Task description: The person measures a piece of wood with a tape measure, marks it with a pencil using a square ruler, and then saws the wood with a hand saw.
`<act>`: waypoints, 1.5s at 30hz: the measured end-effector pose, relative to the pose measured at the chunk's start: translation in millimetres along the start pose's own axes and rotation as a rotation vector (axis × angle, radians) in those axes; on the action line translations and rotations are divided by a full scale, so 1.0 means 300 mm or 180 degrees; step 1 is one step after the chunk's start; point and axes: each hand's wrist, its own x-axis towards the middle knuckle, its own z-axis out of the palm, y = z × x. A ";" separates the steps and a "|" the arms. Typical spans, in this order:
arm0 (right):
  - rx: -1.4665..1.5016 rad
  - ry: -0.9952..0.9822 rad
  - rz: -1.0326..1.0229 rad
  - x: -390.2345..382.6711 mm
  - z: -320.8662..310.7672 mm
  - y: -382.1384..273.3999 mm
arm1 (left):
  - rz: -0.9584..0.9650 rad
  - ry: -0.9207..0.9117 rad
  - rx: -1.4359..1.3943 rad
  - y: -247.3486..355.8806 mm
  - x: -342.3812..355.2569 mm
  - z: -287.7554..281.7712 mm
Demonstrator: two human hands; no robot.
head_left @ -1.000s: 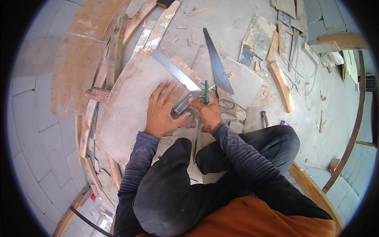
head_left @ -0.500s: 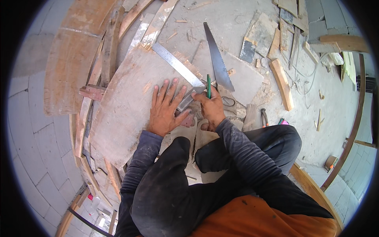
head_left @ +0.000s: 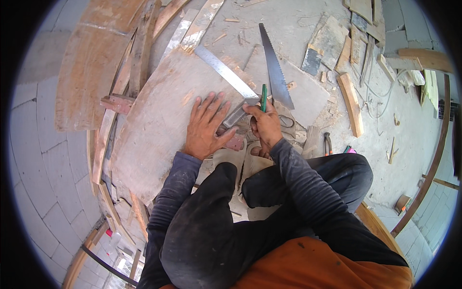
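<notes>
A wide, dusty plywood board (head_left: 154, 115) lies before me. My left hand (head_left: 207, 126) is flat on it near its right edge, fingers spread. Across the board runs the steel blade of a try square (head_left: 226, 72); its thick metal stock (head_left: 236, 117) lies along the board's edge, between my hands. My right hand (head_left: 267, 126) is closed round a green pencil (head_left: 263, 98), held upright, and its fingers are at the square's corner. Just beyond that hand lies a hand saw (head_left: 276, 70), its handle (head_left: 288, 123) partly hidden.
Pincers (head_left: 328, 143) lie by my right knee. A wood block (head_left: 350, 104) and scrap boards (head_left: 327, 43) are to the right. Long timbers (head_left: 143, 53) and a plywood sheet (head_left: 91, 72) stand at left beside a block wall (head_left: 48, 154). A reddish wood piece (head_left: 234, 142) sits under the board.
The whole view has shifted slightly, moving the scene right. My right hand still grips the pencil at the square's corner; my left hand stays flat on the board.
</notes>
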 end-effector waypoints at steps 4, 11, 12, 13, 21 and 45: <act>0.0049 -0.0083 0.0026 -0.009 0.014 -0.008 | -0.0001 0.0080 0.0036 -0.011 -0.025 0.006; -0.0626 -0.0388 -0.0248 -0.036 0.056 0.048 | -0.0147 0.0203 0.0087 -0.033 -0.125 -0.007; -0.0696 -0.0409 -0.0279 -0.042 0.060 0.050 | -0.0157 0.0223 0.0101 -0.035 -0.137 -0.012; -0.0767 -0.0429 -0.0310 -0.045 0.062 0.053 | -0.0142 0.0203 0.0121 -0.041 -0.142 -0.015; -0.0973 -0.0304 -0.0332 -0.011 0.037 0.002 | -0.0114 0.0160 0.0227 -0.044 -0.151 -0.018; -0.0381 -0.0283 -0.0481 -0.015 0.059 0.033 | 0.0098 -0.0413 0.0876 -0.079 -0.033 -0.058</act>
